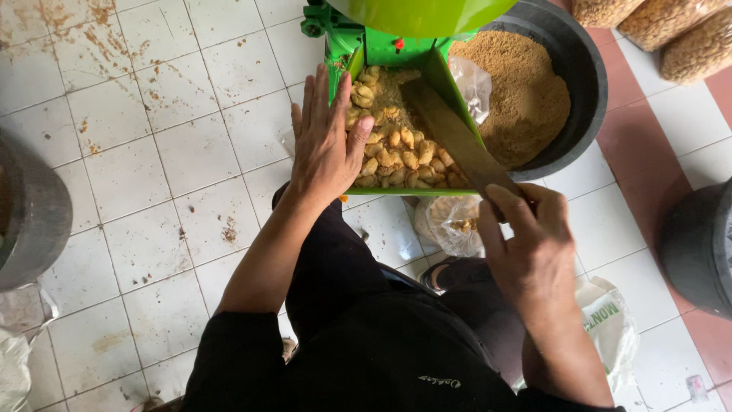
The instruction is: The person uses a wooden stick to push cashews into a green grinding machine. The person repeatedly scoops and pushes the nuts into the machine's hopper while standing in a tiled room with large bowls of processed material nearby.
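**A:** What are the hands doing from where you sit?

**B:** On my feed the left hand (326,145) is flat and spread, fingers (316,95) straight and a bit fanned, gripping nothing. It's lying against the left wall of the green chute (441,80), thumb side touching the pale yellow pieces (396,156) piled inside. The right hand (526,244) is clenched round the near end of a flat brown stick (454,133); thumb on top, the other fingers curled under.

**A:** Which way's the stick pointing?

**B:** Long axis runs diagonal, from the right hand up and left into the chute, far end sitting in the pieces near the top. The chute itself opens toward me, widening at the near lip.

**A:** Bags or labels around?

**B:** A black tub (579,69) of brown crumbly meal just right of the chute, with a crumpled clear bag (474,82) on its rim. Another clear bag (446,225) with some pieces lies on the tiled floor (152,152) under the chute lip. Top right, three clear sacks (686,38) of tan stuff. By my right forearm, a white bag (610,324) with green lettering. A dark bin (34,214) at the left edge.
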